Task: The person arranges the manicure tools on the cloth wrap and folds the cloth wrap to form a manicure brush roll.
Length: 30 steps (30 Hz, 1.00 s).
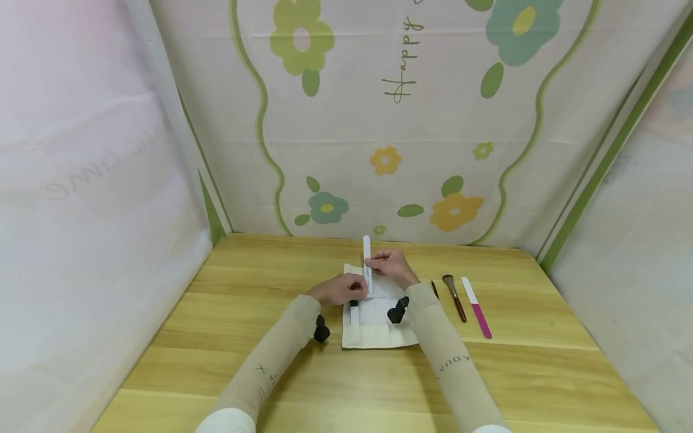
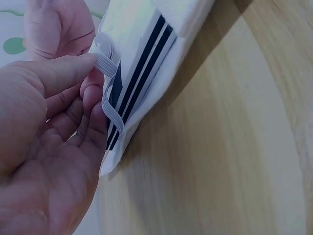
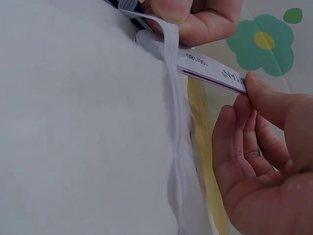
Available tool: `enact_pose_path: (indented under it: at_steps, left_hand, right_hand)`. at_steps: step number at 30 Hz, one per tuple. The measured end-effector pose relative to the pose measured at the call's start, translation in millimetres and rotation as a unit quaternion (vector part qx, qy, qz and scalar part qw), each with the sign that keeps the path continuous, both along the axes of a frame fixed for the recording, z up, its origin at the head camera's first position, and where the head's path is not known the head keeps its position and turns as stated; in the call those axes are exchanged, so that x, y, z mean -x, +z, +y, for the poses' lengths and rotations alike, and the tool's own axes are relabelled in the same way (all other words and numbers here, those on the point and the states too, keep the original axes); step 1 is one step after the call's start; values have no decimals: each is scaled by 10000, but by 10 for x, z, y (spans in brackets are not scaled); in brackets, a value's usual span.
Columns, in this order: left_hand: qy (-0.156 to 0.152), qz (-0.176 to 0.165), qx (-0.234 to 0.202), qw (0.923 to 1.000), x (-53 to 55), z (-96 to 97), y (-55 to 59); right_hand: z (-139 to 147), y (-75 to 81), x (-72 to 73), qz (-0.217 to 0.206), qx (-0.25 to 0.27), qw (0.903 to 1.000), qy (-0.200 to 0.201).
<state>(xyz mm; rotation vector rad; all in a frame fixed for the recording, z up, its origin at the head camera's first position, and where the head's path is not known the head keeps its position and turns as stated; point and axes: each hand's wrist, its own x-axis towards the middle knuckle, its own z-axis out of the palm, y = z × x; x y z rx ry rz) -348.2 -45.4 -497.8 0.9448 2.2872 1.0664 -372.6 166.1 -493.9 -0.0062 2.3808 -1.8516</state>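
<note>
A white fabric case (image 1: 379,338) lies unfolded on the wooden table, under both hands. My left hand (image 1: 343,289) pinches a white elastic band (image 2: 113,115) sewn across the case and lifts it from the cloth. Between thumb and fingers, my right hand (image 1: 394,266) holds a white nail file (image 1: 367,248) with print along it. The file's lower end passes beneath the raised elastic in the right wrist view. Black-and-white flat strips (image 2: 142,61) sit in the case at its left side, their lower ends tucked into a pocket.
Right of the case lie a makeup brush (image 1: 455,297) and a pink-and-white nail file (image 1: 479,311). A thin dark tool (image 1: 435,289) is partly hidden by the right sleeve. Flower-printed cloth (image 1: 335,126) stands behind the table, with more cloth at both sides.
</note>
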Motion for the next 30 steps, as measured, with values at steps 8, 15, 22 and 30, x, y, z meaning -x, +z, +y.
enact_pose_path:
  at_steps: [8,15,22,30]
  left_hand:
    - [83,-55,24,9999,23,0,-36]
    - [42,-4,-17,10000,12,-4,-29]
    - [51,25,-91,9999,9,-10,-17]
    - [24,16,-26,10000,16,11,-26]
  right_hand:
    - [33,-47,-43,-215,-381,9985,329]
    - [94,-56,-57,-554,-463,9946,742]
    - [138,10,-98,-1220,-531,9864,963]
    - [180,36,-116,-1544,-600,9802,1088]
